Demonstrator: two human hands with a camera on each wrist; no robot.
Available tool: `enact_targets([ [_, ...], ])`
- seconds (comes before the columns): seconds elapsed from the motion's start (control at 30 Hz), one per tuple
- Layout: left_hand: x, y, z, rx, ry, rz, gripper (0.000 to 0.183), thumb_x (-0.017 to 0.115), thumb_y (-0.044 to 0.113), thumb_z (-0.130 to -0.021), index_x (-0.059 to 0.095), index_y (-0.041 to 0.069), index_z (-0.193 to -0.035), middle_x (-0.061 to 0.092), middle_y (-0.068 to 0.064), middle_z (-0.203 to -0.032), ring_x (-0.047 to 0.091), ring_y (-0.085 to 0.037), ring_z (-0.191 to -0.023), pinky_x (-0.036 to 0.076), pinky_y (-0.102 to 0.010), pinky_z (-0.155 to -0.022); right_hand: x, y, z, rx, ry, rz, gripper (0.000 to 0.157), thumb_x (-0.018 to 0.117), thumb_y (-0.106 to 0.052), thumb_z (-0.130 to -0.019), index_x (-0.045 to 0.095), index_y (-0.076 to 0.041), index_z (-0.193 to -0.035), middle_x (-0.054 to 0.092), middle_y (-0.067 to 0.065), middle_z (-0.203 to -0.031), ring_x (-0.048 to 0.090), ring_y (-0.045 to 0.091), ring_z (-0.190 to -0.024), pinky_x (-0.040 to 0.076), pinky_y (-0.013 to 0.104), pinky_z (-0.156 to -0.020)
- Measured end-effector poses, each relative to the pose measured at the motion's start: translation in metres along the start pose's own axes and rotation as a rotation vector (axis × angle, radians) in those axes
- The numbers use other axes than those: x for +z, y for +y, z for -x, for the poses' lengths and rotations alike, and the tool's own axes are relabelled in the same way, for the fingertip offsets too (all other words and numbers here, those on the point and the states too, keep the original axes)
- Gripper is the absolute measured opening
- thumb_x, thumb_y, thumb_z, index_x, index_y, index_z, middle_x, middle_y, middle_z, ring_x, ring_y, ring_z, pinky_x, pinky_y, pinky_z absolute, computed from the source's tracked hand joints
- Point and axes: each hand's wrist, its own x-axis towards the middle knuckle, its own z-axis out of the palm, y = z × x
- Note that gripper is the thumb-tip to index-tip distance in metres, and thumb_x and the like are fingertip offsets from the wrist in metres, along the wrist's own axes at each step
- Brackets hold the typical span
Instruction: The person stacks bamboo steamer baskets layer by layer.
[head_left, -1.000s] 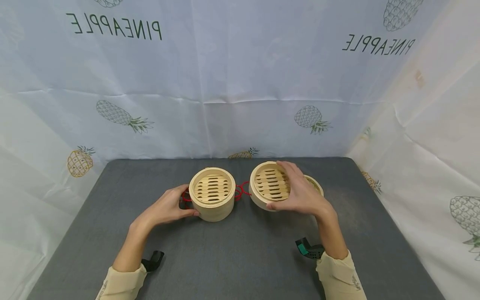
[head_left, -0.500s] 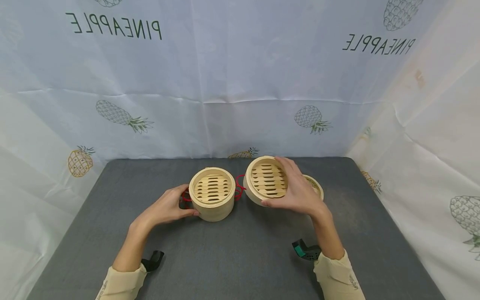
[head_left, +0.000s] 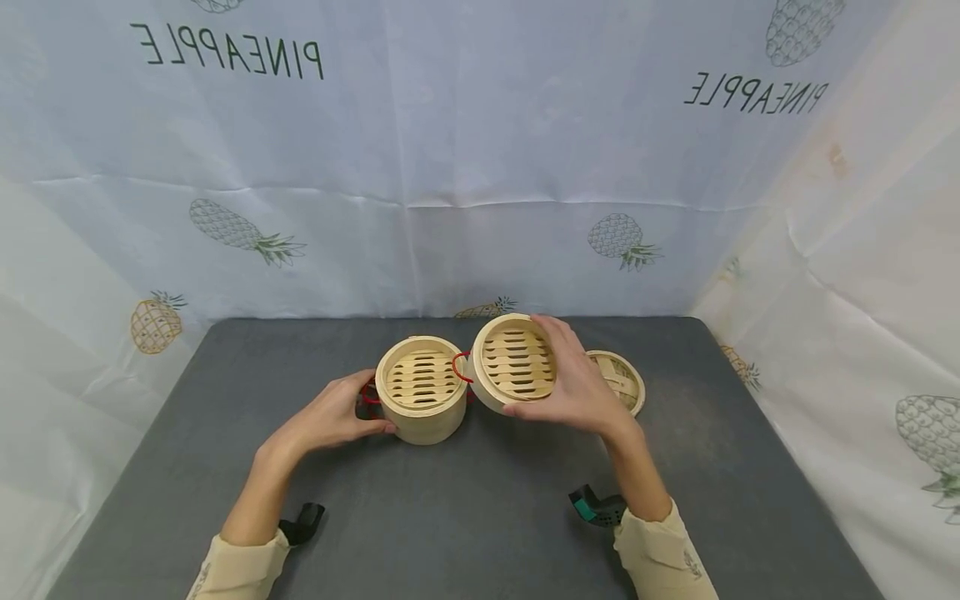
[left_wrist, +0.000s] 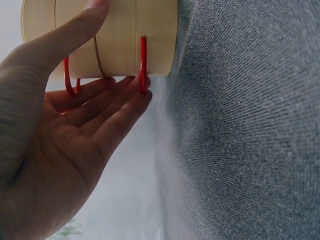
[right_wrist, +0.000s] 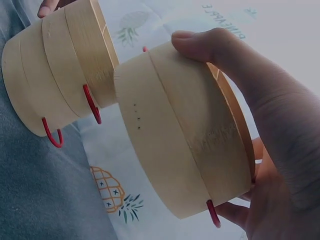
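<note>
A stack of round bamboo steamer baskets [head_left: 429,428] stands upright on the table, red loop handles on its sides. My left hand [head_left: 339,412] holds its left side, the thumb [left_wrist: 75,32] on the near wall and the fingers round by the red handles. To the right, my right hand [head_left: 572,385] grips another bamboo steamer basket [head_left: 517,368] by its right side. This one is off the table and tilted, its slatted face up and its left edge close to the stack's upper rim. A round woven bamboo lid [head_left: 628,385] lies right of it, partly behind the right hand.
The dark grey table [head_left: 450,525] runs up to a white pineapple-print cloth [head_left: 495,250] at the back; cloth hangs at both sides too. A black wrist device [head_left: 306,523] shows on the left wrist, a black and green one [head_left: 596,506] on the right.
My right hand has carried its steamer basket leftward and up toward the stack, uncovering more of the lid. The left hand and the stack stay in place.
</note>
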Motion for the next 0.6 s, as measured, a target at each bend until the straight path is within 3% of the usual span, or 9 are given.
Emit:
enact_targets([
  [0.6, -0.001, 0.001, 0.001, -0.022, -0.017, 0.041, 0.077, 0.095, 0.031, -0.085, 0.059, -0.002, -0.145, 0.075, -0.012, -0.125, 0.076, -0.025, -0.109, 0.066, -0.042, -0.089, 0.015, -0.005, -0.011, -0.029, 0.005, -0.015, 0.127, 0.097, -0.055, -0.068, 0.029, -0.024, -0.172, 0.036, 0.009, -0.173, 0.039, 0.033, -0.158, 0.044, 0.067, -0.12],
])
